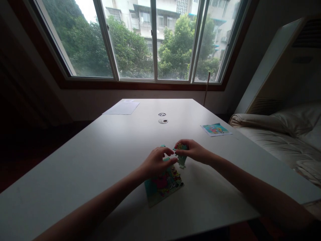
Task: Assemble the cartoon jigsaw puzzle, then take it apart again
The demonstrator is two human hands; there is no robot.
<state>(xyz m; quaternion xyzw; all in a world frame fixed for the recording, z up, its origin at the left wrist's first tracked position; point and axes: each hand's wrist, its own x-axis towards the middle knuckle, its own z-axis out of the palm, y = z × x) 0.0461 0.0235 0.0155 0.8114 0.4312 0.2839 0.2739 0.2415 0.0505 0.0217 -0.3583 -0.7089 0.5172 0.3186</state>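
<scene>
A colourful cartoon jigsaw puzzle [160,189] lies partly assembled on the white table [105,160], close to me. My left hand [158,162] is over its upper part, thumb and fingers apart, hiding some of the picture. To the right of it, my right hand [192,149] pinches a joined puzzle section [182,160], green with knobbed edges. This section is beside the puzzle's upper right edge; whether the two touch, I cannot tell. A bit of light green shows just beyond my left fingers, too small to make out.
A cartoon picture sheet [216,129] lies at the right of the table. Two round discs [163,121] are near the far middle, and white paper [121,107] is at the far left. A pale sofa [276,130] stands along the right side, below the window's right end.
</scene>
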